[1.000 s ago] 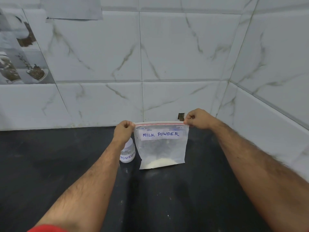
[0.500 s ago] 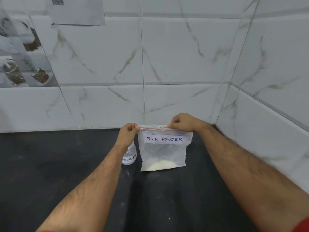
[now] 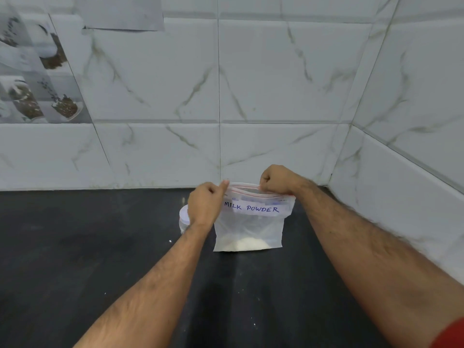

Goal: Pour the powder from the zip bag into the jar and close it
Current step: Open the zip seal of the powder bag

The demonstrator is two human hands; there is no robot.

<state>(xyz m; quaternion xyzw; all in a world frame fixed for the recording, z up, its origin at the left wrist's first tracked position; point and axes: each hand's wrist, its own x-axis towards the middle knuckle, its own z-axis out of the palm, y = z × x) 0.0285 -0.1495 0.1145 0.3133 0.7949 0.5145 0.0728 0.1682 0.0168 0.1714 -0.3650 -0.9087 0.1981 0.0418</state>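
Your right hand (image 3: 275, 179) has slid inward along the zip bag (image 3: 248, 222); both grips pinch its parting mouth. Tug unevenly and powder (image 3: 244, 244) spills onto the tabletop (image 3: 75, 247).

The clear plastic zip bag with a red zip strip (image 3: 248, 227) stands upright on the black desk (image 3: 75, 259), near the back wall. A white label on it reads "MILK POWDER" in blue pen. Its top is partly pulled apart — you can see a dark gap between the two sides. A small heap of white powder (image 3: 244, 244) sits at the very bottom of the bag. Just to the left of the bag stands the small clear plastic jar with a white lid (image 3: 183, 217) — most of it is hidden.
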